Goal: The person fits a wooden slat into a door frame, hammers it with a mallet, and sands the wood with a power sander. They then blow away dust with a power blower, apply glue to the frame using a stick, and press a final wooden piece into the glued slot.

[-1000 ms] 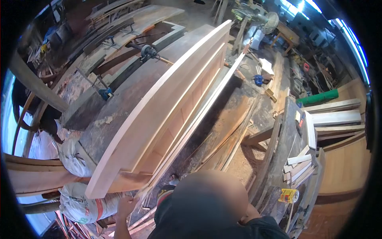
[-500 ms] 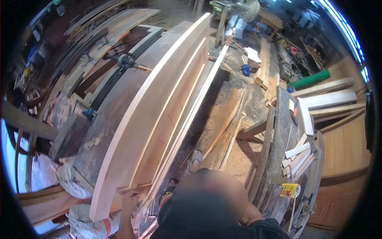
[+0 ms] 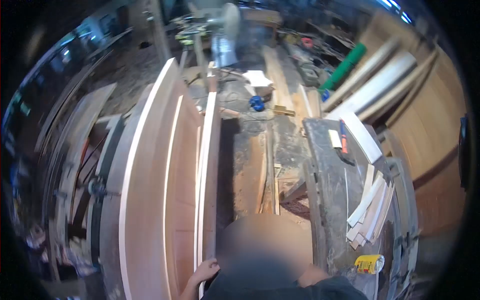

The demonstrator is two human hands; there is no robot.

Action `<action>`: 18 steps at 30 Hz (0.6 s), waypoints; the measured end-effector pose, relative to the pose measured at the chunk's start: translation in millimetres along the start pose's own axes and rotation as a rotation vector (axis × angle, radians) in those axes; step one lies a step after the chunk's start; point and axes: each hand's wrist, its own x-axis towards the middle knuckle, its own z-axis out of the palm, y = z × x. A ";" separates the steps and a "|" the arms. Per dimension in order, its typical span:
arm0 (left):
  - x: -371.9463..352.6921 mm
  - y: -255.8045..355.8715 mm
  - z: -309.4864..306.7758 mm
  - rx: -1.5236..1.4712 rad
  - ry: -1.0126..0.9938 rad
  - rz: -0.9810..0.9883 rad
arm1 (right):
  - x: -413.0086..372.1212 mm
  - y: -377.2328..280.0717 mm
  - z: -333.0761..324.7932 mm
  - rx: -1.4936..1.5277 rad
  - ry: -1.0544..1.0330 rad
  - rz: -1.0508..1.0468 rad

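Note:
A long wooden frame (image 3: 147, 175) with inner panels stands on its edge at the left, running away from me. My left hand (image 3: 207, 270) is at its near right side, with fingers curled over the pale edge of the long strip (image 3: 204, 200). Of my right arm, only a part of the forearm shows at the bottom, beside a blurred patch. That patch covers the lower middle of the view, and my right hand cannot be seen.
At right, a dark bench (image 3: 325, 165) holds thin wood offcuts (image 3: 372, 210), an orange-handled tool (image 3: 343, 137) and a yellow-labelled container (image 3: 369, 264). Farther off are a blue object (image 3: 256, 103), a green roll (image 3: 345, 66), leaning boards (image 3: 382, 95) and a fan (image 3: 231, 20).
The view has turned, so the frame now points more straight ahead. My left hand has shifted from the frame's near end to the strip on its right side.

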 end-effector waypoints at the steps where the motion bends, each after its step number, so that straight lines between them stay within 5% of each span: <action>1: 24.0 14.1 -11.4 -0.113 0.120 0.040 | 22.4 -13.4 -23.8 0.098 -0.082 0.079; 4: 109.5 58.2 -69.1 -0.179 0.031 0.041 | 82.4 -55.8 -87.3 0.103 0.224 -0.156; 8: 196.5 139.1 -117.6 0.031 0.101 0.036 | 100.4 -130.3 -176.2 0.344 0.395 -0.177; 14: 343.4 178.2 -143.5 0.104 0.009 0.400 | 143.6 -172.0 -239.2 0.527 0.500 -0.143; 18: 420.0 274.0 -172.9 0.249 -0.208 0.110 | 175.1 -223.3 -299.7 0.598 0.429 -0.109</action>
